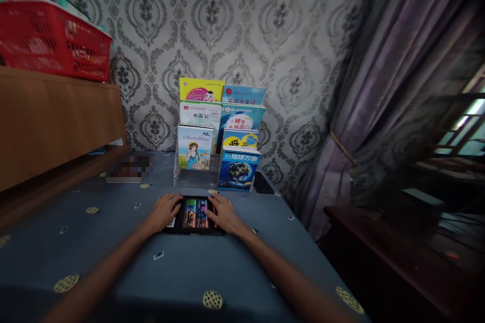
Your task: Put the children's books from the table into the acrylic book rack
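Flat on the table lies a dark-bordered book (pixel 196 215) with rows of colourful pictures on its face. My left hand (pixel 165 212) rests over its left edge, fingers stretched toward the upper left corner. On the opposite side, my right hand (pixel 224 213) lies across the right edge, its fingers extended and its thumb on the pictures. Both hands touch the book and cover parts of its sides. Just behind it stands a clear book rack (pixel 197 177) in two columns. A blue book with a globe (pixel 238 170) and a book showing a girl in a hat (pixel 194 147) are at its front.
Blue patterned cloth (pixel 125 247) covers the table. A dark flat object (pixel 262 183) lies right of the rack. A wooden cabinet (pixel 60 121) at left carries a red basket (pixel 56 40). A purple curtain (pixel 364 81) hangs at right, near a dark reddish furniture piece (pixel 364 247).
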Available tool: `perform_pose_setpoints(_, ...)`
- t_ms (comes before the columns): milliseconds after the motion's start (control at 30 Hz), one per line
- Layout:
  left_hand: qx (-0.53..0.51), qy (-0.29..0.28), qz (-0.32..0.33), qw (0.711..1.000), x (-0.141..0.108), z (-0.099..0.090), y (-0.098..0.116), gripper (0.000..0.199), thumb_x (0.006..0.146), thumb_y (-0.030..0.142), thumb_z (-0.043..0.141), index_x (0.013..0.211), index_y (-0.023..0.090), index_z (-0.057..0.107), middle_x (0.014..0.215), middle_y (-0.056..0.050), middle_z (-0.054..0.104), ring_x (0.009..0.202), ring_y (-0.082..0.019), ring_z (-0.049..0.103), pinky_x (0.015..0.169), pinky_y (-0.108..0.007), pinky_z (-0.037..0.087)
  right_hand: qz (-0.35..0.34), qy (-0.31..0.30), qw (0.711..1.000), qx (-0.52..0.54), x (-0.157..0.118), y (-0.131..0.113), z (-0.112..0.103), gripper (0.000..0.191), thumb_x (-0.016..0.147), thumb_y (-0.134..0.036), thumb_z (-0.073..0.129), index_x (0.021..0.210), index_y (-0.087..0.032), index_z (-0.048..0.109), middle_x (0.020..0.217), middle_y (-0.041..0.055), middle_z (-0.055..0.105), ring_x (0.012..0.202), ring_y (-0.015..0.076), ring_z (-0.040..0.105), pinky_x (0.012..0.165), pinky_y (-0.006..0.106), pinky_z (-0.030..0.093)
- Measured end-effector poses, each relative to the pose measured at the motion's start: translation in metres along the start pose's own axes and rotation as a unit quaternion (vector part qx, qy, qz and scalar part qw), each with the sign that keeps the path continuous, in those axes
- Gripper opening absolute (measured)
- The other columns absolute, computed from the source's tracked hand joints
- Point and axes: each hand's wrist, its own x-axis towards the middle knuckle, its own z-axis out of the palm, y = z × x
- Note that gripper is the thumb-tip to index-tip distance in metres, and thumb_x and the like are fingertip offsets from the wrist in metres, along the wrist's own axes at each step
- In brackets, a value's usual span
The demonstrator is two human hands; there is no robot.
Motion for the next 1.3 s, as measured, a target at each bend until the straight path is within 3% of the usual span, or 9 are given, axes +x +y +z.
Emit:
perform_pose_setpoints(433,-0.027,0.012,-0.016,0.999,-0.002,0.010,-0.007,0.039,0.096,0.029,0.040,0.125,0.018,0.063,0.134,-0.011,0.065,0.126,-0.024,0.058,0.110,-0.047,0.043,-0.002,-0.003,1.000,-0.007,-0.003,-0.002,-0.001,0.058,0.098,-0.047,0.045,0.145,-0.014,0.050,0.156,0.0171,0.043,0.145,0.0286,0.038,0.118,0.047,0.029)
perform_pose_setpoints(833,-0.021,0.008,-0.016,1.000,-0.001,0.015,-0.013,0.041,0.096,0.030,0.040,0.127,0.018,0.064,0.137,-0.013,0.063,0.131,-0.026,0.055,0.114,-0.049,0.040,0.001,-0.009,1.000,0.001,-0.006,-0.007,-0.004,0.058,0.099,-0.041,0.046,0.145,-0.007,0.048,0.157,0.0197,0.040,0.148,0.0293,0.033,0.121,0.045,0.025)
perform_pose_setpoints(1033,-0.025,0.018,-0.009,0.999,0.000,0.021,-0.018,0.038,0.096,0.027,0.043,0.126,0.021,0.065,0.136,-0.010,0.064,0.130,-0.024,0.056,0.112,-0.047,0.042,-0.014,0.012,1.000,0.010,-0.008,-0.005,-0.002,0.052,0.096,-0.036,0.050,0.139,-0.008,0.056,0.156,0.0200,0.041,0.148,0.0306,0.033,0.120,0.046,0.027)
perform_pose_setpoints(1167,0.030,0.030,0.001,0.999,0.000,0.016,-0.011,0.036,0.095,0.023,0.044,0.124,0.021,0.066,0.134,-0.011,0.065,0.128,-0.026,0.058,0.108,-0.048,0.046,-0.036,0.022,0.999,0.022,-0.012,-0.003,-0.002,0.048,0.095,-0.031,0.051,0.135,-0.007,0.060,0.150,0.0203,0.049,0.144,0.0303,0.041,0.120,0.047,0.028)
perform_pose_setpoints(1300,0.115,0.039,0.056,0.991,-0.002,0.007,0.011,0.029,0.095,0.018,0.045,0.112,0.021,0.068,0.128,-0.010,0.067,0.122,-0.026,0.060,0.110,-0.053,0.041,-0.047,0.027,0.998,0.030,-0.013,-0.001,-0.001,0.048,0.095,-0.032,0.050,0.136,-0.009,0.059,0.149,0.0200,0.051,0.142,0.0308,0.043,0.120,0.050,0.028)
